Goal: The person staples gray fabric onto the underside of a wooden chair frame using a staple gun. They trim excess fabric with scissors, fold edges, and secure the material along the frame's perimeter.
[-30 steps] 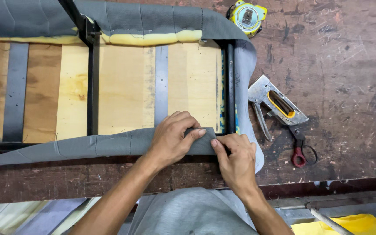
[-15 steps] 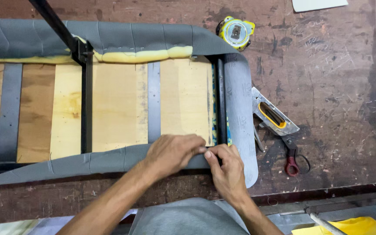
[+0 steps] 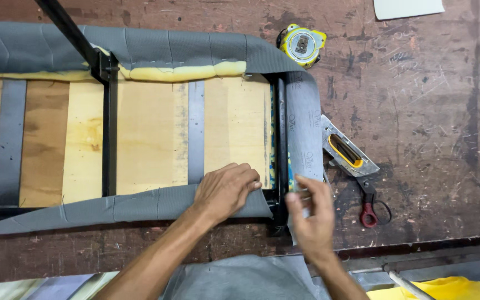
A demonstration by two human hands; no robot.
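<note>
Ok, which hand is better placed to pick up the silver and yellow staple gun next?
Probably the right hand: it pinches the grey fabric side flap right beside the silver and yellow staple gun. The left hand presses the front flap onto the plywood board, farther away.

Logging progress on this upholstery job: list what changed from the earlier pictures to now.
The right hand drew apart from the left hand and now pinches the side flap of grey fabric. The left hand still presses the front flap. Staple gun, scissors and tape measure stayed put.
</note>
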